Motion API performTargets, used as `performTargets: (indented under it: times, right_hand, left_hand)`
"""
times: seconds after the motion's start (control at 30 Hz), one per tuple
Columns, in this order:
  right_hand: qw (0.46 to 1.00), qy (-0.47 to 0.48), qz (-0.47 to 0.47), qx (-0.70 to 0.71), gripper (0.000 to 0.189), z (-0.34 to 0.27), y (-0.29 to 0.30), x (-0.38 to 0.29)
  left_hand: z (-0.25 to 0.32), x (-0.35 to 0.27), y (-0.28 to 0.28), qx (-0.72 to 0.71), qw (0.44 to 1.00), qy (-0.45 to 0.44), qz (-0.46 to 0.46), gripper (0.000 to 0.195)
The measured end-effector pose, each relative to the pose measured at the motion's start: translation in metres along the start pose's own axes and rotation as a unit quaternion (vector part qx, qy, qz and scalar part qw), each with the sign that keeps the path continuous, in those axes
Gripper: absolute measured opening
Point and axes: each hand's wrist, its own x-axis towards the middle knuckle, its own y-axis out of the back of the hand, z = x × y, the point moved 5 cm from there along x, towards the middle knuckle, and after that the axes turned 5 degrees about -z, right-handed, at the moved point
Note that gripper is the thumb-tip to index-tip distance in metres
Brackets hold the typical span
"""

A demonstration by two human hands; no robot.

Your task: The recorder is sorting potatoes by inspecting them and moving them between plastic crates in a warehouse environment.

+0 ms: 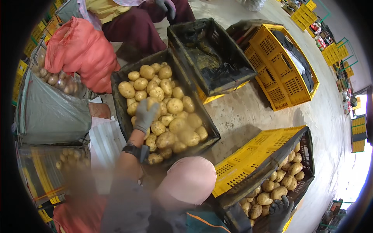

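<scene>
My left hand [145,115], in a light grey glove with a dark watch at the wrist, is over a black-lined crate [215,139] heaped with potatoes [174,105]. A blurred potato [151,102] shows between its thumb and fingers. At the lower right, my right hand [280,212] wears a darker glove. Its fingers are bent and a little apart, with nothing seen in them. They are beside the potatoes [264,199] in a second, tilted crate [247,157] of yellow plastic. A rounded pink cloth shape [188,179] hides part of the near floor.
A black-lined crate [208,58] adjoins the potato crate. Another yellow crate [272,62] is behind it. A full red sack [81,52] leans at left above a plastic-covered container [52,113]. A seated person [134,29] in dark red trousers and gloves is across from me.
</scene>
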Motion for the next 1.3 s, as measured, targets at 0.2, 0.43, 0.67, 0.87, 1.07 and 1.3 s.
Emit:
performTargets:
  times: [0.2,0.43,0.67,0.87,1.07,1.3]
  right_hand:
    - [0.997,0.043,0.059,-0.01,0.061,0.002,0.019,-0.002]
    - [0.997,0.052,0.055,-0.03,0.06,0.004,0.028,-0.001]
    - [0.996,0.053,0.045,-0.062,0.06,0.005,0.02,0.003]
    - [0.995,0.045,0.072,-0.055,0.059,0.013,0.033,0.0]
    - [0.997,0.029,0.055,-0.047,0.061,0.017,0.029,0.007]
    - [0.997,-0.014,0.049,-0.054,0.062,0.008,0.011,-0.009]
  left_hand:
    - [0.04,0.051,0.076,0.125,0.986,0.029,0.109,0.044]
    - [0.081,0.036,0.032,0.152,0.974,-0.165,0.034,0.059]
    - [0.04,-0.02,-0.067,0.477,0.833,-0.17,-0.223,0.073]
    - [0.046,0.005,-0.067,0.36,0.904,-0.02,-0.232,0.077]
    - [0.064,0.091,-0.071,0.135,0.988,0.07,-0.012,0.088]
    - [0.033,0.097,-0.147,0.41,0.891,0.016,-0.192,0.097]
